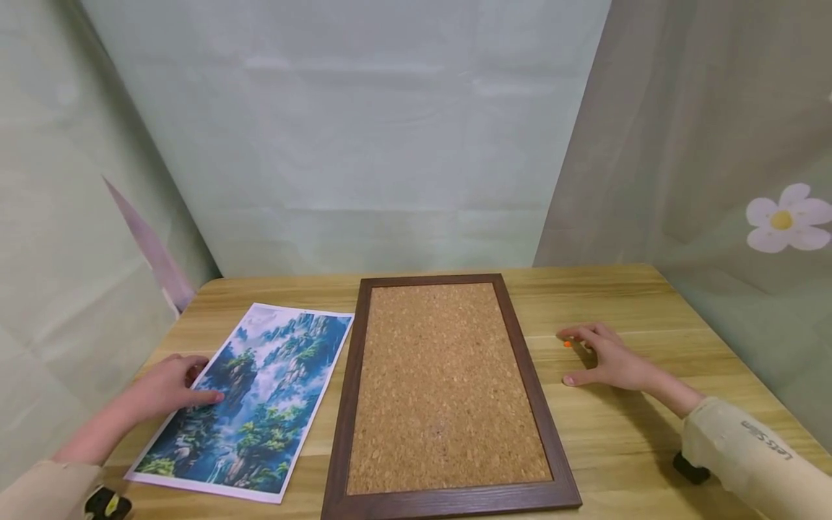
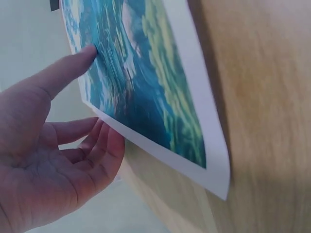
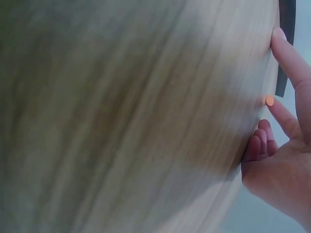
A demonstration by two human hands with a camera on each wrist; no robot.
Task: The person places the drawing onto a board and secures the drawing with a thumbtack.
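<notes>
A landscape print (image 1: 260, 404) of green peaks and mist lies on the left of the wooden table (image 1: 650, 303). My left hand (image 1: 198, 383) holds its left edge. In the left wrist view the thumb (image 2: 73, 65) lies on top of the print (image 2: 146, 73) and the fingers (image 2: 97, 145) curl under the raised edge. A cork board (image 1: 448, 390) in a dark wooden frame lies flat in the middle. To its right, my right hand (image 1: 572, 357) rests on the table with relaxed fingers. One fingertip (image 3: 279, 114) touches a small orange pin (image 1: 568, 344) (image 3: 269, 100).
Pale green cloth (image 1: 364, 130) hangs behind the table and along both sides. The right-hand curtain bears a white flower (image 1: 783, 218). The table's edges run close to the cloth at left, right and back. Bare wood (image 3: 121, 121) lies around the right hand.
</notes>
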